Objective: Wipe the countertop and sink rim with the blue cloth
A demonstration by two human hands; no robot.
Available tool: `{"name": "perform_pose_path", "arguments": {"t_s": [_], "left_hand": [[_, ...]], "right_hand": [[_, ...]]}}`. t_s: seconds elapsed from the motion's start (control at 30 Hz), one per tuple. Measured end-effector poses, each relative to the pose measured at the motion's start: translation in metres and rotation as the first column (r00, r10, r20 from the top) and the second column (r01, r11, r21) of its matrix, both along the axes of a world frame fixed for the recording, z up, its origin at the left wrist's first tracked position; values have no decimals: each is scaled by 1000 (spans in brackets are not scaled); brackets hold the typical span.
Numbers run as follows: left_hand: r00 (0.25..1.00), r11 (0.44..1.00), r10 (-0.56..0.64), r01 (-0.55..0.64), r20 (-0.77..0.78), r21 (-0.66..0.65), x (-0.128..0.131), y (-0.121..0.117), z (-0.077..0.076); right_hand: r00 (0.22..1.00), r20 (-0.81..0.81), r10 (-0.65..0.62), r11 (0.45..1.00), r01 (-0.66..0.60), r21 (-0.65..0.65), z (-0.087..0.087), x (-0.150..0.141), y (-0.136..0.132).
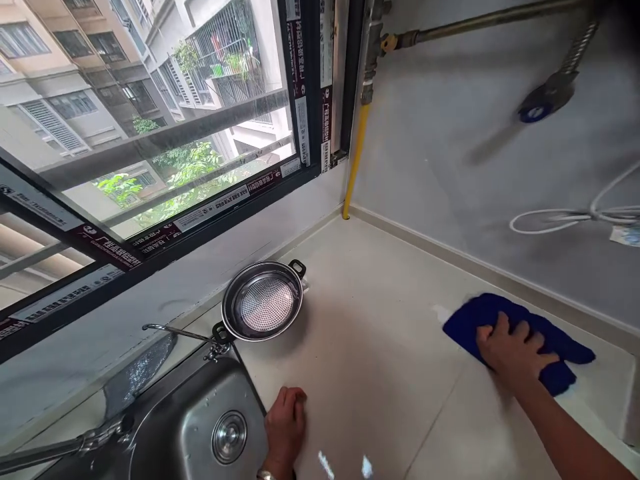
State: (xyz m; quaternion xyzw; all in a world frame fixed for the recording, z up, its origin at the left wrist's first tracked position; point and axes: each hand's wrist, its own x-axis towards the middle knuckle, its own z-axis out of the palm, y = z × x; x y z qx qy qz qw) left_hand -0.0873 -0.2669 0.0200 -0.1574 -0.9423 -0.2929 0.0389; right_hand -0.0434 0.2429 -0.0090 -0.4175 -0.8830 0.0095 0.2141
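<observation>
My right hand [513, 350] lies on a dark blue cloth [520, 333], fingers pressed down on it, on the pale counter [390, 333] near the grey back wall. My left hand [285, 423] rests on the counter's edge next to the steel sink [200, 427], its fingers curled under with nothing visible in them. A small steel pan [263, 301] with two black handles sits on the counter between the sink and the window.
A tap [65, 443] reaches over the sink from the left. A large window [150, 133] runs along the left. A yellow gas pipe [356, 160] stands in the corner. White cable [575, 217] and a hose hang on the wall.
</observation>
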Motion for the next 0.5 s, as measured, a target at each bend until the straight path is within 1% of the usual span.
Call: {"name": "perform_pose_path", "arguments": {"t_s": [0.1, 0.2, 0.27, 0.37, 0.5], "left_hand": [[1000, 1000, -12, 12, -14, 14, -1, 0, 0], [1000, 1000, -22, 22, -22, 15, -2, 0, 0], [1000, 1000, -25, 25, -15, 13, -1, -1, 0], [1000, 1000, -25, 25, 14, 15, 0, -2, -2], [1000, 1000, -10, 10, 18, 27, 0, -3, -5]], "right_hand": [[999, -28, -39, 999, 38, -10, -1, -32, 0], [1000, 8, -26, 998, 27, -52, 0, -64, -6], [999, 41, 2, 997, 2, -83, 3, -86, -14], [996, 77, 51, 994, -43, -105, 10, -119, -37], [978, 138, 159, 981, -141, -135, 18, -159, -81]]}}
